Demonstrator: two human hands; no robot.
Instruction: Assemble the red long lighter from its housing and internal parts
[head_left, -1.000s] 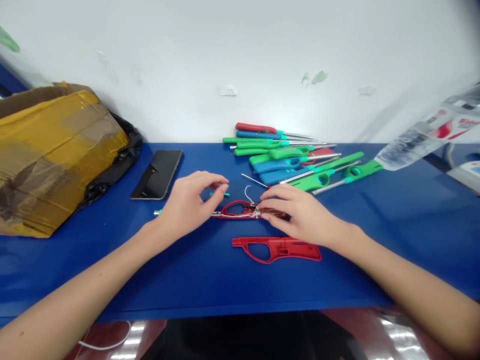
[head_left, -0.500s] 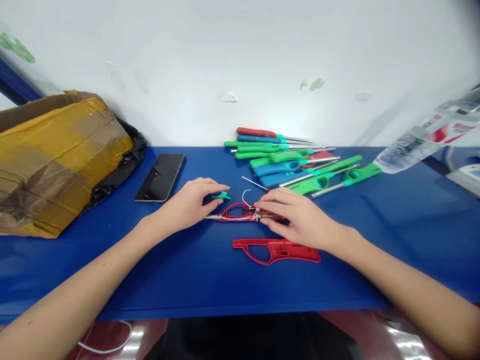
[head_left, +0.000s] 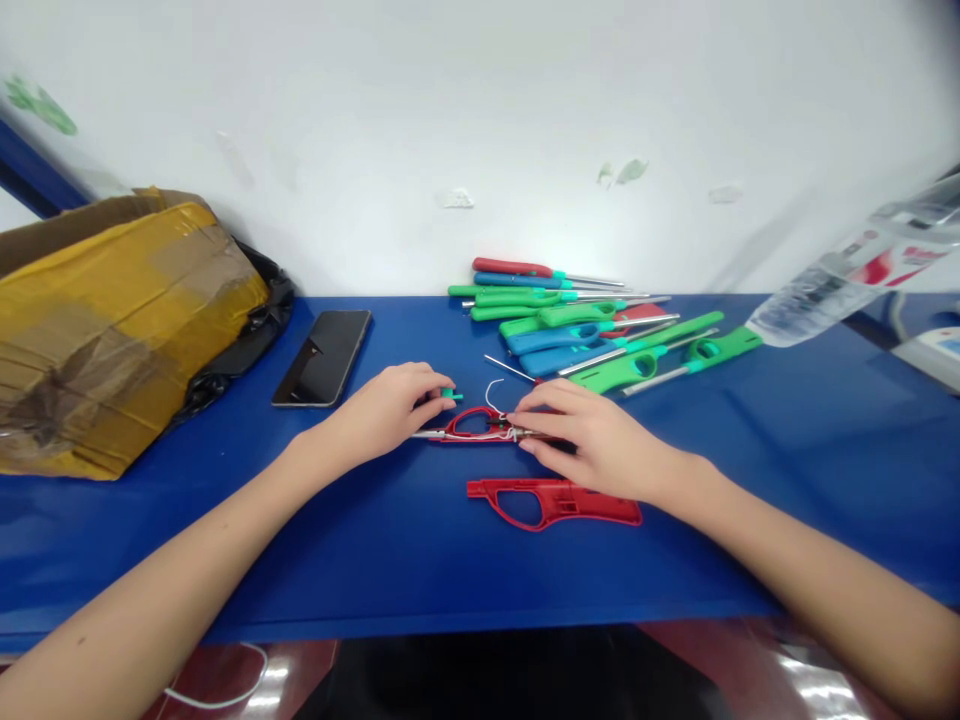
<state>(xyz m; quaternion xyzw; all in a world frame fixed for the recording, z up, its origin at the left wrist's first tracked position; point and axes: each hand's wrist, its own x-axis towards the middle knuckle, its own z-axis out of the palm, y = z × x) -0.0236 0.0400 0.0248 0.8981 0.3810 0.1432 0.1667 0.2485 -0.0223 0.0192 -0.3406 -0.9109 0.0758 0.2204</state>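
Pinched between the thumb and fingers of my left hand point(head_left: 394, 405) is a small teal piece point(head_left: 452, 394). My right hand point(head_left: 607, 435) has its fingers on the handle end of an opened red lighter half point(head_left: 469, 436), which has a metal tube pointing left and a white wire point(head_left: 491, 395) curling up from it. The parts under my right fingers are partly hidden. Nearer the front edge lies a separate red shell half point(head_left: 555, 502), inner side up.
Several red, blue and green lighters point(head_left: 566, 311) are piled behind my right hand. A black phone point(head_left: 322, 358) and a taped box point(head_left: 127, 330) are at left. A plastic bottle point(head_left: 847, 270) leans in at the right.
My left fingers have closed on the teal piece, which was lying between the open thumb and fingertips. My right hand has barely moved.
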